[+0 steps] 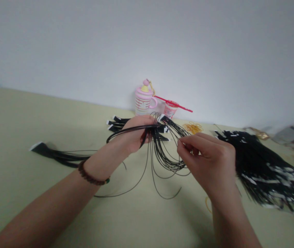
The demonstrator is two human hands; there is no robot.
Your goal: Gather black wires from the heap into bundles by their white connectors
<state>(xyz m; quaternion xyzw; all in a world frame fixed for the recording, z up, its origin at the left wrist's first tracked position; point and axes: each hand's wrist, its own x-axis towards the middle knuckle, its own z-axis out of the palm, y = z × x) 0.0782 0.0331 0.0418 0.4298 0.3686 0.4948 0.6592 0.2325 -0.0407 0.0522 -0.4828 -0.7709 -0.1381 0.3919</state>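
A bundle of thin black cables (166, 158) with white-tipped ends is gripped in my left hand (138, 132), its fingers partly hidden behind the strands. Loops of it hang down toward the table, and a few loose strands curl below. To the right, my right hand (206, 150) has thumb and forefinger pinched together beside the loops; a thin strand seems to run to the fingertips, though I cannot make out the contact clearly. Another black cable bundle (56, 156) with a white end lies left of my left wrist. More white-ended bundles (118, 124) lie behind my left hand.
A large pile of black cables (268, 168) covers the right side of the table. At the back stand a pink-lidded mug (142, 101) and a small pink cup (170, 109) with a red stick across it. Yellow rubber bands (192, 127) lie near the wall.
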